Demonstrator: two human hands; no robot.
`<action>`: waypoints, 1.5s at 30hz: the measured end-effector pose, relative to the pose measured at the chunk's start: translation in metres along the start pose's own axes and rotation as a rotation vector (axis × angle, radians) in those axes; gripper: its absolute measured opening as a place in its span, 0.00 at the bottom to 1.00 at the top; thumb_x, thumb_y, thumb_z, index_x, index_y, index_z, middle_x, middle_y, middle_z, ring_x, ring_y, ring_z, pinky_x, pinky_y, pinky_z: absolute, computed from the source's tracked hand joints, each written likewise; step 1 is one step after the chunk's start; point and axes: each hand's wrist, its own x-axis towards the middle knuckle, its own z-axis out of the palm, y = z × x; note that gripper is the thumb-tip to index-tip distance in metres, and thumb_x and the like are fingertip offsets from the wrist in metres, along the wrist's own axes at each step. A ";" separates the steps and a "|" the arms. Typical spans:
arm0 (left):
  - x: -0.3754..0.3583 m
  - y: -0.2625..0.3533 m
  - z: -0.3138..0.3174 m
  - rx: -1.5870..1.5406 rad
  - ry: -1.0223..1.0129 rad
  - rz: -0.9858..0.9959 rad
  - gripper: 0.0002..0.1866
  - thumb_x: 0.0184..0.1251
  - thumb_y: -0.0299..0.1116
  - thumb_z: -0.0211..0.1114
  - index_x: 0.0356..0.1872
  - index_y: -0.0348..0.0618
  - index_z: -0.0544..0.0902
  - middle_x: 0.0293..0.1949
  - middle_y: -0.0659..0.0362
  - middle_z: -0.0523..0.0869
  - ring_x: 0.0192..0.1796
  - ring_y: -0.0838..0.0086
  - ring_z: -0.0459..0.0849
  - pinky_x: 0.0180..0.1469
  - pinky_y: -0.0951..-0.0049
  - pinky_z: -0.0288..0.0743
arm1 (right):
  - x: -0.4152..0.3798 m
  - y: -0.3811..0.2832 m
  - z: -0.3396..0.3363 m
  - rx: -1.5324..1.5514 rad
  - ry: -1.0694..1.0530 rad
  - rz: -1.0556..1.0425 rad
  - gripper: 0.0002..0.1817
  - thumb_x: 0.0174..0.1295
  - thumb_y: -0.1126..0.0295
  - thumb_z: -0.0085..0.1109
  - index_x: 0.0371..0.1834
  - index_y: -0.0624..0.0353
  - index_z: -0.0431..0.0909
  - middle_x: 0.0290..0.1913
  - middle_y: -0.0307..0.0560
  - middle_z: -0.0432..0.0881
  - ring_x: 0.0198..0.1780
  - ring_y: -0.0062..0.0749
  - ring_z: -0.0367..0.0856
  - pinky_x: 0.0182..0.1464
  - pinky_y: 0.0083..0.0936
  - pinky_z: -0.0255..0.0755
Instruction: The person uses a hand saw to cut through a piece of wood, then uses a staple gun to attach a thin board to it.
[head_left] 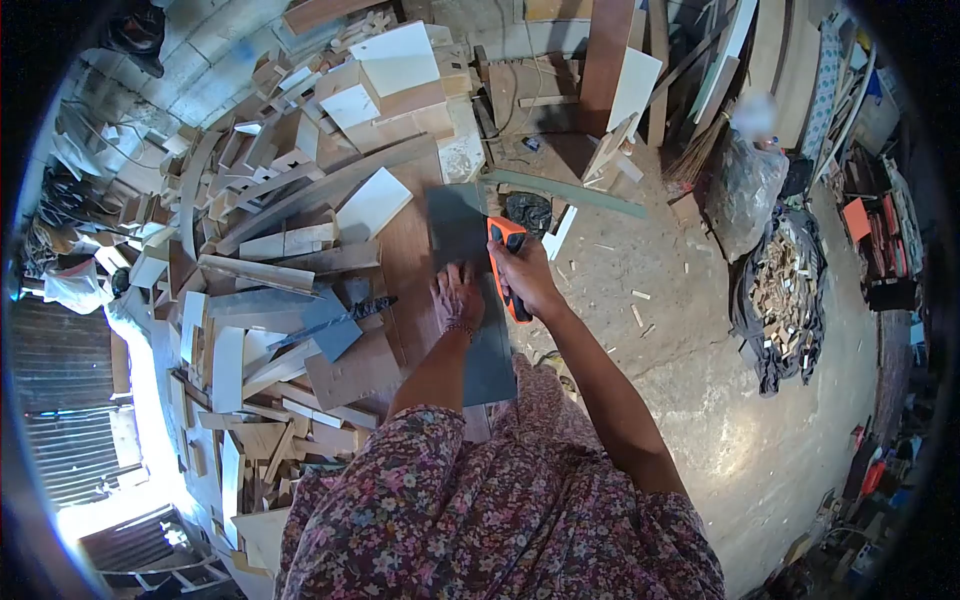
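A long dark grey board lies in front of me on a brown wooden surface. My left hand rests flat on this board, fingers spread and pointing away from me. At the board's right edge, my right hand is wrapped round the orange-and-black handle of what looks like a handsaw. I cannot make out its blade. Just beyond the handle sits a black plastic bundle, with a white strip beside it.
Wood offcuts are heaped on the left, with a dark narrow strip lying across a grey panel. Boards lean at the back. On the right, a cloth full of wood scraps and a clear plastic bag stand on the concrete floor.
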 end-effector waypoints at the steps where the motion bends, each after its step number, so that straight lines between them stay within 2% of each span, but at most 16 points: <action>1: 0.001 -0.003 0.007 0.003 0.151 0.106 0.23 0.56 0.32 0.52 0.56 0.50 0.69 0.56 0.56 0.68 0.60 0.61 0.64 0.63 0.54 0.52 | 0.000 0.001 0.001 -0.038 0.012 -0.013 0.10 0.58 0.66 0.55 0.33 0.60 0.67 0.13 0.37 0.67 0.09 0.20 0.65 0.11 0.21 0.60; 2: 0.002 -0.006 0.012 0.009 0.303 0.213 0.24 0.55 0.32 0.52 0.58 0.49 0.68 0.59 0.56 0.66 0.63 0.61 0.62 0.65 0.55 0.50 | -0.001 0.001 0.002 -0.036 0.006 -0.008 0.10 0.58 0.66 0.55 0.33 0.60 0.67 0.13 0.37 0.67 0.09 0.20 0.65 0.11 0.21 0.60; 4: 0.005 -0.011 0.022 0.020 0.303 0.222 0.26 0.55 0.32 0.52 0.59 0.49 0.66 0.60 0.56 0.65 0.65 0.61 0.59 0.66 0.56 0.48 | 0.000 0.000 -0.003 0.019 -0.008 0.021 0.07 0.60 0.69 0.54 0.27 0.57 0.69 0.16 0.33 0.65 0.13 0.14 0.63 0.12 0.16 0.59; 7: 0.011 -0.009 0.010 0.027 0.277 0.244 0.29 0.52 0.32 0.54 0.60 0.49 0.65 0.62 0.56 0.62 0.66 0.60 0.57 0.67 0.57 0.47 | 0.002 -0.003 -0.012 0.099 -0.044 0.067 0.08 0.60 0.69 0.54 0.26 0.57 0.69 0.16 0.33 0.66 0.13 0.15 0.63 0.12 0.16 0.59; 9: 0.021 0.000 -0.019 0.061 -0.163 0.129 0.31 0.49 0.31 0.55 0.61 0.50 0.65 0.64 0.56 0.61 0.66 0.59 0.57 0.67 0.56 0.46 | 0.001 -0.010 -0.016 0.139 -0.035 0.101 0.08 0.60 0.69 0.53 0.25 0.56 0.68 0.17 0.34 0.66 0.13 0.15 0.63 0.12 0.15 0.58; 10: 0.024 0.001 -0.018 0.059 -0.170 0.134 0.31 0.49 0.31 0.55 0.61 0.50 0.65 0.64 0.56 0.61 0.66 0.59 0.57 0.67 0.56 0.46 | 0.002 -0.011 -0.017 0.132 -0.040 0.096 0.08 0.60 0.69 0.53 0.25 0.56 0.68 0.17 0.33 0.66 0.13 0.15 0.63 0.12 0.15 0.58; 13: 0.026 -0.007 -0.004 0.050 -0.144 0.111 0.32 0.48 0.31 0.56 0.60 0.51 0.65 0.64 0.56 0.60 0.66 0.58 0.57 0.67 0.55 0.46 | 0.001 -0.005 -0.013 0.112 -0.026 0.094 0.07 0.59 0.70 0.54 0.26 0.58 0.68 0.16 0.35 0.67 0.12 0.16 0.64 0.12 0.17 0.59; 15: 0.032 -0.015 0.009 -0.005 0.236 0.330 0.30 0.50 0.31 0.55 0.60 0.52 0.66 0.64 0.56 0.60 0.66 0.58 0.57 0.67 0.55 0.46 | 0.000 -0.004 -0.004 0.102 -0.015 0.077 0.07 0.58 0.71 0.54 0.27 0.59 0.69 0.15 0.36 0.67 0.11 0.18 0.64 0.11 0.19 0.59; 18: 0.034 -0.014 0.015 -0.006 0.252 0.302 0.29 0.54 0.33 0.51 0.61 0.52 0.65 0.66 0.56 0.58 0.67 0.57 0.55 0.67 0.55 0.45 | -0.004 0.023 -0.002 -0.264 0.133 -0.115 0.09 0.54 0.70 0.58 0.32 0.63 0.70 0.18 0.44 0.72 0.19 0.27 0.72 0.23 0.26 0.67; 25: 0.028 -0.016 0.011 -0.008 0.196 0.314 0.27 0.58 0.40 0.48 0.62 0.51 0.63 0.67 0.56 0.57 0.68 0.58 0.53 0.67 0.55 0.45 | -0.043 0.032 0.011 -0.272 0.210 -0.186 0.11 0.53 0.70 0.58 0.36 0.64 0.69 0.25 0.52 0.76 0.28 0.36 0.76 0.34 0.29 0.69; 26: 0.026 -0.018 0.014 -0.021 0.224 0.308 0.27 0.59 0.40 0.48 0.62 0.51 0.63 0.66 0.56 0.57 0.68 0.58 0.53 0.67 0.55 0.45 | -0.045 0.033 0.012 -0.260 0.204 -0.278 0.08 0.56 0.73 0.56 0.37 0.61 0.69 0.22 0.36 0.71 0.24 0.17 0.67 0.27 0.19 0.64; 27: 0.023 -0.019 0.014 -0.032 0.248 0.301 0.27 0.59 0.41 0.48 0.62 0.51 0.63 0.66 0.56 0.58 0.68 0.58 0.54 0.67 0.55 0.45 | -0.048 0.033 0.011 -0.252 0.224 -0.289 0.08 0.56 0.73 0.56 0.37 0.61 0.69 0.22 0.36 0.71 0.24 0.17 0.67 0.27 0.19 0.64; 36: 0.006 -0.027 0.021 0.072 0.224 0.274 0.28 0.61 0.44 0.46 0.64 0.52 0.61 0.67 0.57 0.55 0.69 0.61 0.50 0.67 0.55 0.41 | -0.067 0.022 0.016 -0.427 0.192 -0.165 0.15 0.54 0.68 0.58 0.41 0.65 0.68 0.23 0.53 0.73 0.24 0.32 0.72 0.29 0.28 0.67; 40: 0.001 -0.020 0.006 0.023 0.154 0.232 0.28 0.62 0.45 0.45 0.65 0.53 0.59 0.68 0.57 0.54 0.70 0.61 0.48 0.68 0.55 0.39 | -0.071 0.030 0.017 -0.461 0.211 -0.173 0.16 0.54 0.67 0.57 0.41 0.64 0.67 0.23 0.54 0.73 0.22 0.36 0.72 0.28 0.29 0.67; 42: 0.004 -0.021 0.011 0.029 0.154 0.220 0.28 0.62 0.45 0.45 0.64 0.53 0.60 0.68 0.57 0.54 0.70 0.62 0.48 0.68 0.56 0.39 | -0.076 0.040 0.017 -0.490 0.244 -0.396 0.15 0.54 0.67 0.57 0.40 0.64 0.67 0.21 0.54 0.73 0.19 0.36 0.71 0.26 0.30 0.66; 45: 0.006 -0.022 0.018 0.005 0.164 0.195 0.27 0.63 0.45 0.45 0.64 0.53 0.60 0.68 0.57 0.54 0.70 0.62 0.48 0.68 0.56 0.39 | -0.084 0.041 0.018 -0.401 0.237 -0.327 0.13 0.55 0.68 0.55 0.39 0.63 0.67 0.20 0.54 0.73 0.19 0.37 0.71 0.26 0.31 0.66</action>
